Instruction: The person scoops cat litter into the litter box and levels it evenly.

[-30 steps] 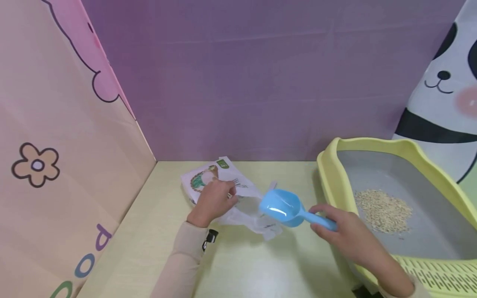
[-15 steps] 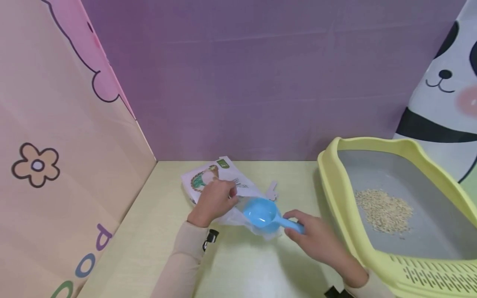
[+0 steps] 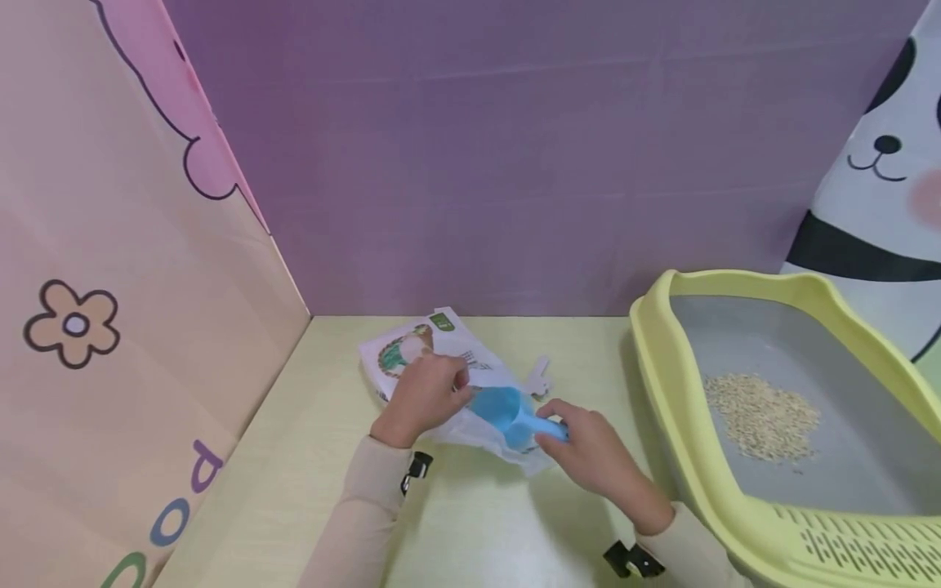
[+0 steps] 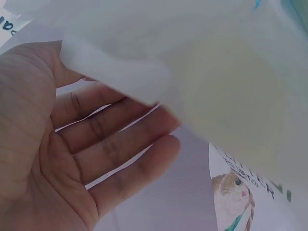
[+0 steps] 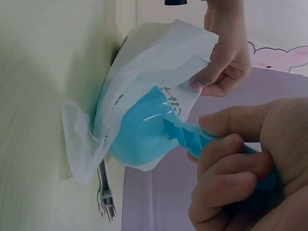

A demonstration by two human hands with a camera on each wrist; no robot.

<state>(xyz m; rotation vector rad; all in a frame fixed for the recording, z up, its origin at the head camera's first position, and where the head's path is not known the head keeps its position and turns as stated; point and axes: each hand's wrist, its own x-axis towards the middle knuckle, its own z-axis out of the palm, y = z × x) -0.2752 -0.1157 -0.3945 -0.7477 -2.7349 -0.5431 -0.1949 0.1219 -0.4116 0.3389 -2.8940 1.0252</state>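
A white printed litter bag [image 3: 481,371] lies on the table, its mouth towards the right. My left hand [image 3: 430,396] pinches the upper edge of the mouth; in the left wrist view the thumb is partly behind the film [image 4: 120,72]. My right hand [image 3: 595,453] grips the handle of a blue plastic scoop [image 3: 515,416]. The scoop's bowl is in the bag's mouth, with white film around it in the right wrist view [image 5: 144,130]. Whether the bowl holds anything is hidden.
A yellow litter tray [image 3: 665,351] with a grey base stands at the right, holding a heap of pale pellets [image 3: 760,416]. A small pronged object [image 3: 540,377] lies just behind the bag's mouth. A purple backdrop [image 3: 456,188] closes off the rear.
My right hand has carried the scoop leftward from near the tray into the bag's mouth, tilting its bowl towards the opening. My left hand has stayed on the bag.
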